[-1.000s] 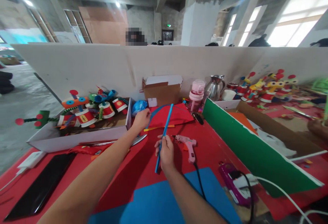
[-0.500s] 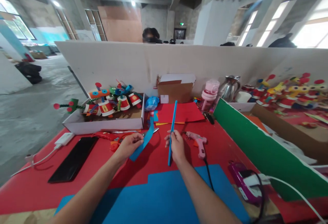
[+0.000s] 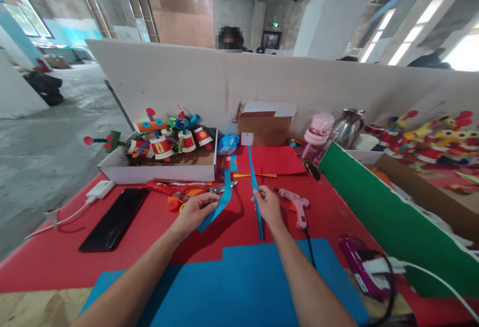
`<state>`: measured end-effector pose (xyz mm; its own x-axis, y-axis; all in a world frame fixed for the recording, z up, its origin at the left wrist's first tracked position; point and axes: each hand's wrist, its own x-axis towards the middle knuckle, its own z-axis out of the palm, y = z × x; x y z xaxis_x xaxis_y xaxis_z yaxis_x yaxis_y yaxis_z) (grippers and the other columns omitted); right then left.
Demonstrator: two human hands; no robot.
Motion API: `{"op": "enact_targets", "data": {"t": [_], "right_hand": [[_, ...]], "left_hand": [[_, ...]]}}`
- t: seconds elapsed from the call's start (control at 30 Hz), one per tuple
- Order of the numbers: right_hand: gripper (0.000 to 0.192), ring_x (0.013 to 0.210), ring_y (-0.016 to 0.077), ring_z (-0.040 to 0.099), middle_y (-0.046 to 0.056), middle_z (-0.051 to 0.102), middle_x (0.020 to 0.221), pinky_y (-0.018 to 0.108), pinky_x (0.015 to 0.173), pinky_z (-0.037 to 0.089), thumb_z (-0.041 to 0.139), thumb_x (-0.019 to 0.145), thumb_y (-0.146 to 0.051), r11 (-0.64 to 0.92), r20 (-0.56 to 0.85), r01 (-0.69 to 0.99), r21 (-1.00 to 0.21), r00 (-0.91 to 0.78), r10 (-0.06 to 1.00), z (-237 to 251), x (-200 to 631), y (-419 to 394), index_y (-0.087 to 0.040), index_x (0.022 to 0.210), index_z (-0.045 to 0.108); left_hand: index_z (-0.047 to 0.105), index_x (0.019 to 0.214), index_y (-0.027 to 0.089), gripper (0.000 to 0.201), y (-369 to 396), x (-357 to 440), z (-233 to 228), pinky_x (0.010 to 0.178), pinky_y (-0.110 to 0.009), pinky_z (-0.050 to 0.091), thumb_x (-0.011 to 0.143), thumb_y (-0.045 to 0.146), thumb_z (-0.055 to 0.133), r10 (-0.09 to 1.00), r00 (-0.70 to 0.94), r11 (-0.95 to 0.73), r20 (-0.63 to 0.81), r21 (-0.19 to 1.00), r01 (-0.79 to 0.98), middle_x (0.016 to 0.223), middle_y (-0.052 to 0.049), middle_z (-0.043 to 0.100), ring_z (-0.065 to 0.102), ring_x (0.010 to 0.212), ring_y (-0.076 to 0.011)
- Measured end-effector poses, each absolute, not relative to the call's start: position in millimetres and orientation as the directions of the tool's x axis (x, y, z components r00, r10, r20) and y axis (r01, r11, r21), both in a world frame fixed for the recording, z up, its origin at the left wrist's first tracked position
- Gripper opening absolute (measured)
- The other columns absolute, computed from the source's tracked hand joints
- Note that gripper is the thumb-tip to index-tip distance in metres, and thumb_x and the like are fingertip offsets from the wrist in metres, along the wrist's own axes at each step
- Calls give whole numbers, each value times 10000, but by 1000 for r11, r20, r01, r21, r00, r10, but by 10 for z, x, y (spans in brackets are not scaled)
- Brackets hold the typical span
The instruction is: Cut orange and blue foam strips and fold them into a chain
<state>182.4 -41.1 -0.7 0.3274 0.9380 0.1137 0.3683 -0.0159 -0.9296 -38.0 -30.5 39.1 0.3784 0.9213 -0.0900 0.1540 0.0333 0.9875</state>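
Just left of the pink glue gun (image 3: 295, 206), the right hand (image 3: 268, 206) pinched an upright blue strip (image 3: 255, 193); further left, the left hand (image 3: 194, 212) pinched a second blue strip (image 3: 220, 203), both apparently freshly separated, likely needing gluing next

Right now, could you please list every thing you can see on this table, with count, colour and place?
blue strip: 1, blue, curved, in left hand
blue stick strip: 1, blue, straight, in right hand
blue sheet: 1, blue, near edge of table
glue gun: 1, pink, right of right hand
scissors: 1, red handles, before the white box
phone: 1, black, left on table
white box: 1, white, holds paper-cup toys
cardboard box: 1, brown, by the partition
red sheet: 1, red, centre back
pink bottle: 1, pink, back right
kettle: 1, steel, back right
green board: 1, green, right
left hand: 1, grip shut on blue strip
right hand: 1, grip shut on blue stick strip
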Motion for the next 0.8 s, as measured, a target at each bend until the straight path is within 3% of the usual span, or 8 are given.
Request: {"op": "enact_targets", "data": {"t": [0.1,0.27,0.47,0.57,0.7,0.8], "right_hand": [[246,496,145,551,4,610,533,232,472,378,522,748,-415,-20,106,343,-939,346,932,-14,1845,-394,-215,605,509],[231,424,94,488,-20,592,564,209,421,382,565,729,-423,39,3,-73,-997,438,899,36,1791,-381,-193,721,570],[294,332,45,345,-50,517,494,163,318,224,585,754,-471,33,-197,-483,-875,418,887,96,1748,-401,-180,721,560],[348,335,48,360,-44,533,508,163,315,231,555,777,-528,83,-178,-523,-849,431,885,66,1671,-419,-181,759,559],[306,351,57,411,-42,558,527,169,325,288,599,757,-486,95,-107,-431,-897,420,901,6,1574,-439,-188,732,537],[298,350,63,431,-45,564,532,173,326,315,547,795,-488,122,-52,-362,-924,435,899,-13,1550,-448,-197,739,519]], "left_hand": [[671,803,159,235,-316,-401,412,564,-228,397,678,358,656,919,390,-4,-58,988,157,740,-19,648,535,627,-136],[652,805,167,243,-293,-425,334,554,-225,387,666,366,655,940,340,-15,-29,992,123,656,9,606,509,591,-124],[644,811,157,260,-218,-328,320,501,-200,367,622,332,673,942,314,94,-122,990,104,599,31,581,487,523,-95],[640,835,158,251,-45,-141,420,459,-185,350,632,304,666,947,291,130,-134,991,35,567,43,567,474,467,-77],[604,824,143,204,444,304,713,414,-196,372,638,200,664,958,246,158,-149,987,-19,510,54,546,467,386,-77],[603,909,148,237,914,680,979,419,-194,396,677,166,650,971,223,93,-80,994,-49,480,70,527,484,380,-81]]}}
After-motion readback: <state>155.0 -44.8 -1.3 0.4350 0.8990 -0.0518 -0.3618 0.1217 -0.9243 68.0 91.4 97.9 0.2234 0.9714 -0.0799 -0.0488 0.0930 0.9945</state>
